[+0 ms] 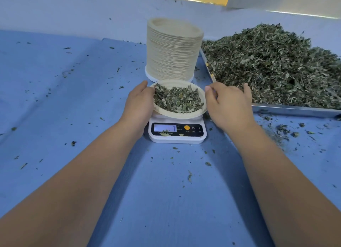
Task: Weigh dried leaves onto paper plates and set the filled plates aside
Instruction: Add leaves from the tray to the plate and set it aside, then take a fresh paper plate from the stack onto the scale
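**Plate on the scale, left hand at its rim**

The paper plate [184, 115] sits on top of the white scale [177, 138], right in the middle of your view, with a shallow heap of dried leaves [177, 99] in it. It looks a little tilted, the near edge hanging over the scale's front panel. Your left hand [138, 102] is cupped round the plate's left rim: thumb up along the far edge, the fingers tucked under the plate and hidden there.

Your right hand [228, 102] is just off the plate's right side, back of the hand up. The thumb tip is almost at the rim and the fingers are curled down over the corner of the tray. Whether they hold any leaves, you cannot tell from here.

The scale's display [165, 128] is lit, but its digit is too blurred to read for certain. An orange button [187, 127] sits beside it, and a few leaf scraps lie on the panel.

Directly behind the scale stands a tall stack of plates [173, 49], close to the filled one. To your right is the metal tray [295, 111], piled high with a big mound of loose leaves [276, 62].

Everything rests on a blue cloth [73, 99], speckled with stray leaf bits, thickest on your right near the tray's front edge.
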